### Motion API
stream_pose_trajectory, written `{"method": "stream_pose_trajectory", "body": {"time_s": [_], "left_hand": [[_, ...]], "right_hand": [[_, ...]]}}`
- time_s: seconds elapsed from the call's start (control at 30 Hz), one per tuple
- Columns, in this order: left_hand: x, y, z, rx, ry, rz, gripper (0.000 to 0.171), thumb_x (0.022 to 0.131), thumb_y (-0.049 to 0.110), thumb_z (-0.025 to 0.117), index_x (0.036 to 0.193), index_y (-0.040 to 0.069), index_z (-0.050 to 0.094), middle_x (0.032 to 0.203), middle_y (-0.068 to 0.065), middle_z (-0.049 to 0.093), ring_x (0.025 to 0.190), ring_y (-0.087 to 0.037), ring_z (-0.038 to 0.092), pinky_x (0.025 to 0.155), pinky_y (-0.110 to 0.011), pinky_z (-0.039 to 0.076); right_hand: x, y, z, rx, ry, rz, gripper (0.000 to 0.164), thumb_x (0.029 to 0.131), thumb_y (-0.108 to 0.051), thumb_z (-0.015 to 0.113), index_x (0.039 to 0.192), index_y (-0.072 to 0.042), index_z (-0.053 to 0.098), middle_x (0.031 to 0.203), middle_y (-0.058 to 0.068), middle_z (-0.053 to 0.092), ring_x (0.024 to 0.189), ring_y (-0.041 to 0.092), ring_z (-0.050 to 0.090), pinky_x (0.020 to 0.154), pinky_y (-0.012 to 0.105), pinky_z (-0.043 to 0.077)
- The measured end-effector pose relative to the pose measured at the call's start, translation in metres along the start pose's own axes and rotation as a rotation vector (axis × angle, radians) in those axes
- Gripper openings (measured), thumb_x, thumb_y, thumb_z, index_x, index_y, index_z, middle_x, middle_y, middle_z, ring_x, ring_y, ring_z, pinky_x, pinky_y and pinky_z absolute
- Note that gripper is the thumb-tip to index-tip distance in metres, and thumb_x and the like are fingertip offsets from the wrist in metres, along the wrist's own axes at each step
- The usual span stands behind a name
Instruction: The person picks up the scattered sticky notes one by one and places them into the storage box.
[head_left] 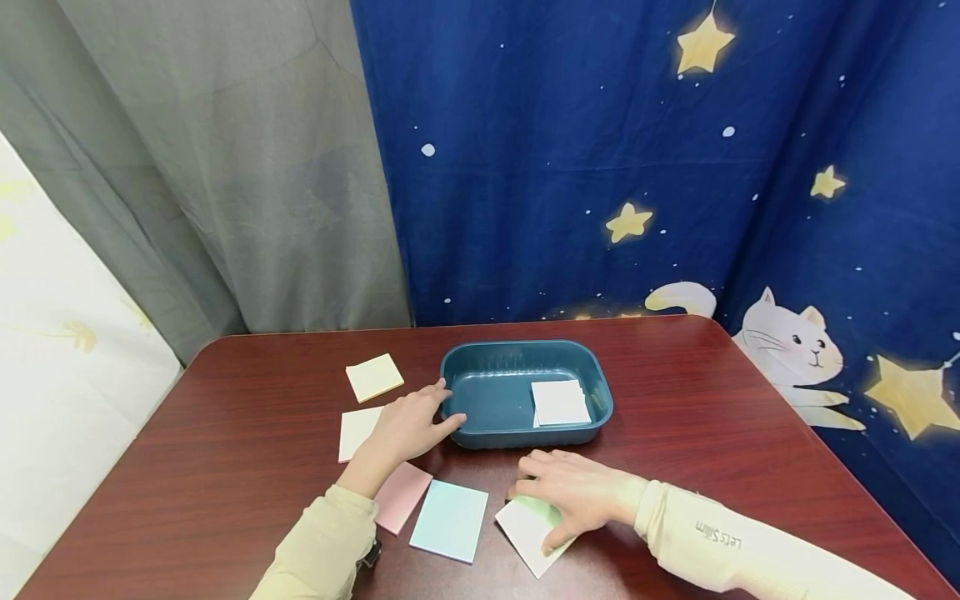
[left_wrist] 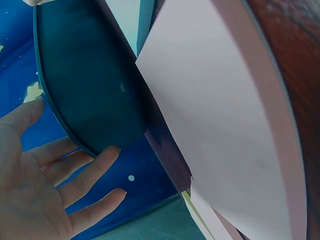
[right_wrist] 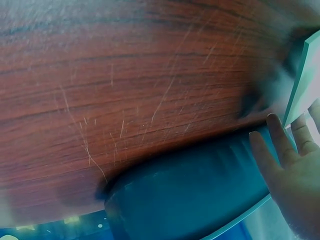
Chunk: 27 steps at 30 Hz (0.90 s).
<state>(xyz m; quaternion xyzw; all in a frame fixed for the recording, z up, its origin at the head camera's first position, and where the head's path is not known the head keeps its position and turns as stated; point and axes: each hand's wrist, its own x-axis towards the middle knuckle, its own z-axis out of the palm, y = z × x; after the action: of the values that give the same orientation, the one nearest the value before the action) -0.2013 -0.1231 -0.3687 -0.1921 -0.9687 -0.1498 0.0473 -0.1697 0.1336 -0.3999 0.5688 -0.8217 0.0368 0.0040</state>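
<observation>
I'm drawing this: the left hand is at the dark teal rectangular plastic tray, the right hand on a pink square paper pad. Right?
Not pink: the head view shows the right hand on a white and green square paper pad. The rest fits.

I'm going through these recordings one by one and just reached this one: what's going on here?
A person's left hand rests against the left end of a dark blue tray; their right hand holds a green-and-white notepad on its near side. White paper squares lie in the tray's right half. A light blue notepad, a pink notepad and two cream notepads lie on the table.
</observation>
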Motion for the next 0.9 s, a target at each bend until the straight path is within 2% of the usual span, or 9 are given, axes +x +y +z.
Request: {"method": "stream_pose_trajectory", "body": {"time_s": [0.17,0.4,0.73,0.9], "left_hand": [[0.0,-0.001,0.001,0.005,0.005,0.003,0.053,0.083,0.043,0.056,0.117,0.003,0.057,0.128,-0.013,0.045,0.1,-0.03,0.054,0.072,-0.042,0.046],[0.0,-0.001,0.001,0.006,0.002,0.003,0.054,0.083,0.044,0.055,0.118,0.003,0.056,0.128,-0.013,0.045,0.099,-0.03,0.054,0.071,-0.041,0.047],[0.0,0.0,0.001,0.009,0.001,-0.003,0.053,0.083,0.044,0.055,0.118,0.003,0.056,0.128,-0.013,0.045,0.101,-0.03,0.054,0.071,-0.042,0.047],[0.0,0.0,0.001,0.013,-0.002,-0.002,0.054,0.083,0.044,0.055,0.118,0.003,0.056,0.128,-0.012,0.045,0.102,-0.029,0.053,0.073,-0.042,0.046]], "right_hand": [[0.0,0.001,0.001,-0.027,0.02,-0.004,0.054,0.062,-0.057,0.068,0.102,-0.023,0.056,0.087,-0.012,0.041,0.082,0.004,0.04,0.067,0.02,0.035],[-0.003,0.002,-0.001,-0.018,0.025,-0.002,0.046,0.066,-0.052,0.067,0.099,-0.021,0.055,0.088,-0.012,0.042,0.083,0.004,0.042,0.068,0.021,0.036],[-0.01,0.007,-0.005,0.043,0.043,0.017,0.032,0.076,-0.043,0.064,0.098,-0.022,0.056,0.088,-0.014,0.046,0.082,0.001,0.043,0.069,0.02,0.036],[-0.013,0.007,-0.01,0.101,0.051,0.026,0.023,0.079,-0.034,0.064,0.095,-0.021,0.055,0.086,-0.016,0.05,0.081,0.0,0.045,0.072,0.021,0.037]]}}
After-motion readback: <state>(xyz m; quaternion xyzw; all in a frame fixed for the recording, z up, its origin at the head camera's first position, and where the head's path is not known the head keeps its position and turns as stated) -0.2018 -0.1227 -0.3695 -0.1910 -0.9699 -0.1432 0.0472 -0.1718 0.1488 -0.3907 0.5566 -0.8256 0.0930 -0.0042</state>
